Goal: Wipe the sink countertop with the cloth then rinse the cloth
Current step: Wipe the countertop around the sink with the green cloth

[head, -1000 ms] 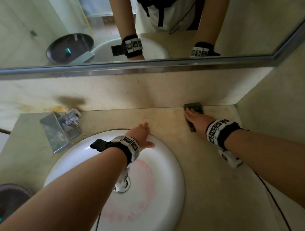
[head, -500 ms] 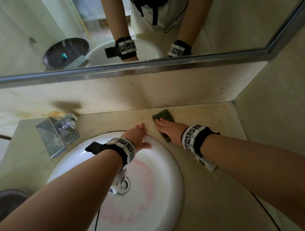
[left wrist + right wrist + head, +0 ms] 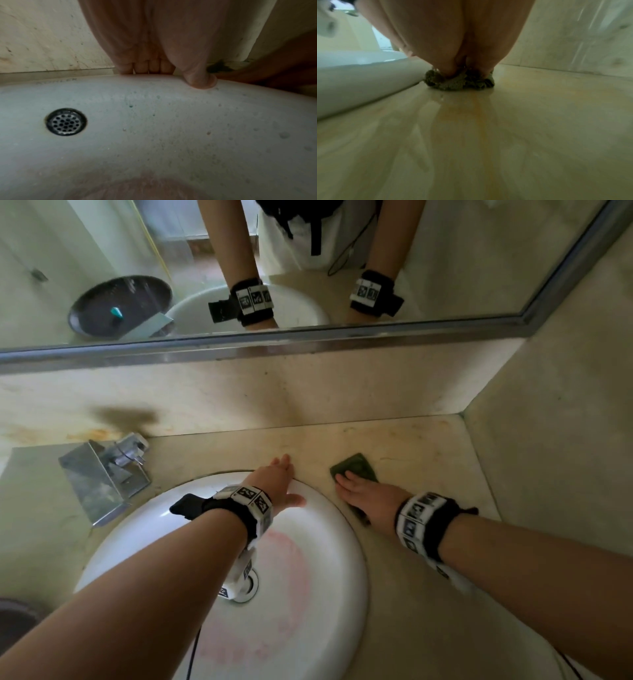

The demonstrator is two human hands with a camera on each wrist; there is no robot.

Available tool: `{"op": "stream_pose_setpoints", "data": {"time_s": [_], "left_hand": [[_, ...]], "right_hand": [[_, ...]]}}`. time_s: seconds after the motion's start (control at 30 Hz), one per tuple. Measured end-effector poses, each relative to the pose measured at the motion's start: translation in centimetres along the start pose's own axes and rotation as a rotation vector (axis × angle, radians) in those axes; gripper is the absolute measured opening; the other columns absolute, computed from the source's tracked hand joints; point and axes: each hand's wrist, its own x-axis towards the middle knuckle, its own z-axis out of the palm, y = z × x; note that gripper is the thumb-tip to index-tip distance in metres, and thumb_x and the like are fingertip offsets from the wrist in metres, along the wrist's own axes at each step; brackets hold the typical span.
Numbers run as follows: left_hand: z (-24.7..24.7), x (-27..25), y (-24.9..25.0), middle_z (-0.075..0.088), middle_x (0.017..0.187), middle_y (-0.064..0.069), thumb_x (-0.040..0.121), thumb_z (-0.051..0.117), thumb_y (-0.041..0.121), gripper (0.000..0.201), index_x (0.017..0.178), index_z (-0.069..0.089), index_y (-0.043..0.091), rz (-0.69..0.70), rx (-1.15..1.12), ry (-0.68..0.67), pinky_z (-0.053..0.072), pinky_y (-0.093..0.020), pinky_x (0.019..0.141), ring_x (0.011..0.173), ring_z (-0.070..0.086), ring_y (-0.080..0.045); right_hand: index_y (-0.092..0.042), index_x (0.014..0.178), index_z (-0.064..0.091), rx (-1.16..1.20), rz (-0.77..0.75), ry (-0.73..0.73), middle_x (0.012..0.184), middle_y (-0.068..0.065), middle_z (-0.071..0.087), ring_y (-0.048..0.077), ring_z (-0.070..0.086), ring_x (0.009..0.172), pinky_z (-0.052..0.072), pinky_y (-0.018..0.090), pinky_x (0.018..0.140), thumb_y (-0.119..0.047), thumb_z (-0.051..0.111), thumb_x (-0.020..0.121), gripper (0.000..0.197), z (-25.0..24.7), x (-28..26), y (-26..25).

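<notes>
A dark green cloth (image 3: 356, 465) lies on the beige countertop (image 3: 428, 460) just right of the white sink (image 3: 325, 542), close to its rear rim. My right hand (image 3: 361, 491) presses flat on the cloth, fingers straight and pointing to the back wall. In the right wrist view the cloth (image 3: 458, 82) bunches under my right hand (image 3: 453, 40), with wet streaks on the countertop (image 3: 488, 135) behind it. My left hand (image 3: 277, 477) rests on the sink's rear rim, holding nothing. In the left wrist view its fingers (image 3: 149, 66) lie over the rim and the thumb touches the sink (image 3: 171, 121).
A metal faucet (image 3: 102, 474) stands at the left of the sink. A mirror (image 3: 445, 268) runs above the backsplash (image 3: 308, 392). A side wall (image 3: 548, 474) closes the counter on the right. The drain (image 3: 66, 121) is in the basin. A dark bin (image 3: 17, 618) sits lower left.
My right hand has slid the cloth from the back right corner leftwards along the counter to the sink's rim. My left hand has stayed on the rim.
</notes>
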Motion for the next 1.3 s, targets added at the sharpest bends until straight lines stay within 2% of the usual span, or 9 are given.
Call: {"op": "stream_pose_setpoints", "data": {"time_s": [0.2,0.43,0.53,0.7,0.83,0.9,1.0,1.17,1.3], "left_hand": [[0.2,0.2,-0.2,0.0,0.162,-0.005,0.092,0.051,0.051,0.082,0.153,0.016,0.009,0.002,0.018,0.013,0.02,-0.036,0.118,0.148,0.012,-0.022],[0.3,0.3,0.3,-0.003,0.162,-0.006,0.093,0.05,0.051,0.085,0.153,0.011,0.007,-0.017,0.053,-0.022,0.024,-0.04,0.118,0.149,0.01,-0.024],[0.4,0.3,1.3,0.0,0.162,-0.005,0.086,0.055,0.059,0.097,0.153,0.008,0.006,-0.012,0.075,-0.006,0.026,-0.045,0.116,0.148,0.01,-0.026],[0.2,1.9,6.1,-0.002,0.162,-0.005,0.071,0.07,0.063,0.122,0.153,-0.003,0.008,0.053,0.037,0.032,0.026,-0.043,0.117,0.148,0.011,-0.025],[0.5,3.5,7.1,-0.011,0.162,-0.005,0.066,0.072,0.067,0.131,0.153,-0.006,0.007,-0.001,0.047,-0.041,0.023,-0.046,0.118,0.149,-0.002,-0.027],[0.2,3.9,7.0,-0.012,0.162,-0.004,0.064,0.073,0.067,0.133,0.153,-0.007,0.008,-0.01,0.055,-0.046,0.022,-0.046,0.118,0.149,-0.001,-0.027],[0.0,4.5,7.3,-0.011,0.162,-0.004,0.065,0.075,0.063,0.133,0.153,-0.008,0.009,-0.021,0.061,-0.042,0.023,-0.044,0.118,0.149,0.0,-0.028],[0.5,4.7,7.8,-0.018,0.16,-0.001,0.07,0.075,0.057,0.129,0.152,-0.012,0.01,-0.058,0.053,-0.022,0.023,-0.043,0.118,0.149,-0.005,-0.026],[0.9,4.7,7.1,-0.016,0.161,0.001,0.067,0.076,0.06,0.128,0.153,-0.007,0.012,-0.025,0.024,0.012,0.024,-0.042,0.118,0.149,-0.003,-0.025]], "right_hand": [[-0.016,0.154,0.002,-0.045,-0.027,0.109,0.162,0.0,-0.009,0.017,-0.004,0.149,0.016,0.038,0.119,0.005,0.046,0.092,0.08,-3.4,6.4,-0.9],[-0.014,0.154,-0.003,0.031,-0.033,0.043,0.162,0.001,-0.011,0.015,-0.007,0.149,0.001,0.027,0.118,-0.004,0.041,0.097,0.072,2.7,-1.8,-1.2],[-0.016,0.154,-0.003,0.048,-0.004,0.034,0.161,0.0,-0.011,0.014,-0.008,0.149,0.0,0.027,0.118,-0.008,0.038,0.099,0.069,4.5,-3.2,-0.8],[-0.023,0.154,0.005,0.026,0.055,0.124,0.162,-0.002,-0.011,0.016,0.0,0.149,0.017,0.035,0.121,-0.016,0.042,0.1,0.066,4.1,-1.9,0.5],[-0.022,0.154,-0.001,0.135,0.188,0.206,0.161,-0.005,-0.014,0.024,0.032,0.14,0.037,0.037,0.109,-0.015,0.045,0.098,0.073,1.1,0.1,2.1],[-0.018,0.154,0.0,0.154,0.186,0.2,0.162,-0.003,-0.011,0.024,0.031,0.141,0.031,0.033,0.111,-0.012,0.043,0.099,0.07,-0.3,1.3,2.7],[-0.01,0.154,0.0,0.088,0.127,0.156,0.162,0.006,-0.008,0.021,0.002,0.149,0.008,0.028,0.118,-0.008,0.039,0.101,0.066,-1.5,3.1,3.4],[-0.012,0.154,0.001,0.071,0.135,0.181,0.162,0.004,-0.007,0.018,-0.001,0.149,0.006,0.029,0.119,-0.005,0.034,0.101,0.063,-3.3,4.8,4.6],[-0.009,0.153,-0.002,0.105,0.225,0.202,0.162,0.007,-0.009,0.021,-0.002,0.149,0.002,0.028,0.118,-0.006,0.024,0.102,0.058,-2.6,2.9,8.4]]}}
